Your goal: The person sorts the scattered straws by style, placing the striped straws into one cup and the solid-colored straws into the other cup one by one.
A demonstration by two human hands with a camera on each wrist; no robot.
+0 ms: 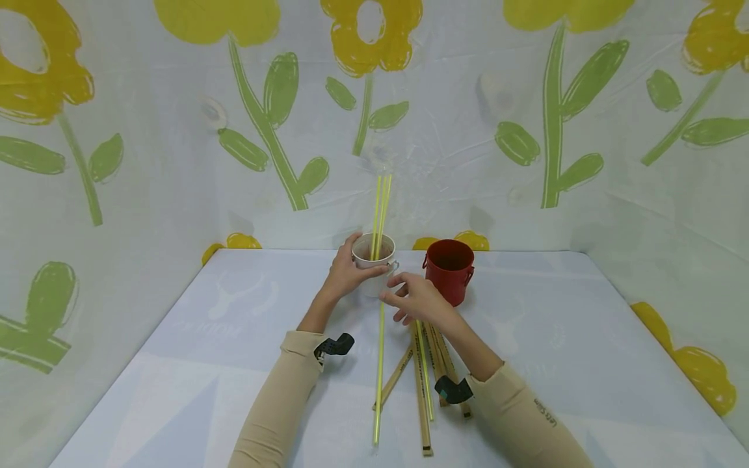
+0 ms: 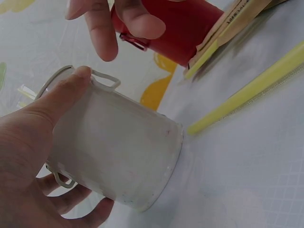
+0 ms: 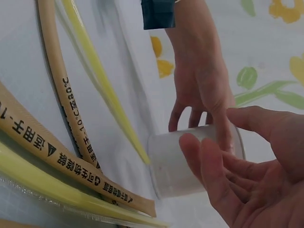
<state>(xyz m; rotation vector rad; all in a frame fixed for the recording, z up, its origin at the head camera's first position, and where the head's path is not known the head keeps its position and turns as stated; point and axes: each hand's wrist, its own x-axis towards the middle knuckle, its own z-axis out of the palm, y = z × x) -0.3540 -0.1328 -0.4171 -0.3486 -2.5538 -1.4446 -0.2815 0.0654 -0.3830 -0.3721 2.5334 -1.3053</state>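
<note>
Head view: I'm looking down at both hands, busy around a white bucket [image 1: 370, 286] that sits upright at twelve o'clock from me, near the far edge of the table [image 1: 205, 364].
Left hand [image 1: 344, 274]: it grips the white bucket from eight o'clock, thumb across the near side just under the rim, fingers curled round the other side.
Right hand [image 1: 418, 298]: it hovers at the bucket's four o'clock, fingers spread and loosely bent, pinching nothing; the left wrist view shows a gap between them and the bucket.
Standing yellow straws [image 1: 387, 201]: three that I can count, inside the white bucket, tops tilting towards half past twelve.
Loose yellow straw [image 1: 379, 374]: flat on the table, one end just beside the bucket's base, the other towards six o'clock.
Second yellow straw [image 1: 424, 370]: there it is at five o'clock, lying among the brown strips.
Brown paper strips [image 1: 420, 390]: fanned out near my right forearm, black print along them; one angles to seven o'clock and meets the loose yellow straw.
Red bucket [image 1: 447, 283]: upright at the white bucket's three o'clock, mouth up, loops on its sides.
Backdrop [image 1: 439, 130]: yellow flowers and green leaves, from nine o'clock round to three.
</note>
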